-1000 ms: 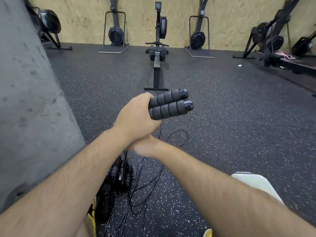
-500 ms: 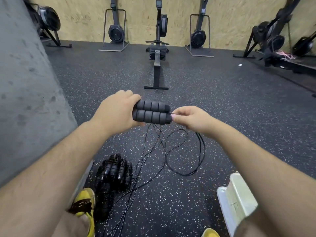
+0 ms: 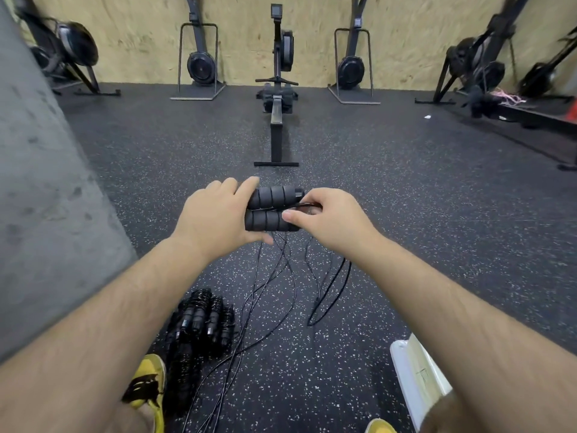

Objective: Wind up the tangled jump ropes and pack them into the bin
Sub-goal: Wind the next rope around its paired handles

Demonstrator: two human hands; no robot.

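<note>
Right hand (image 3: 331, 220) nearer now, on cord (image 3: 307, 204); left hand (image 3: 212, 220) around handles (image 3: 268, 220).

Black ribbed foam handles (image 3: 274, 210) sat mid-frame, with thin black cords (image 3: 290, 276) below. The floor (image 3: 406, 214) was dark, white-speckled. Lower left, a yellow-and-black shoe (image 3: 150, 385); lower right, a white bin (image 3: 415, 379); top, a tan wall (image 3: 243, 32).

Right hand (image 3: 331, 220) now at handles (image 3: 271, 195)

2 black foam handles (image 3: 271, 210) stacked level, thin cord (image 3: 343, 276) dangling in loops, wound ropes (image 3: 199, 323) heaped left, white bin (image 3: 412, 370) right
</note>
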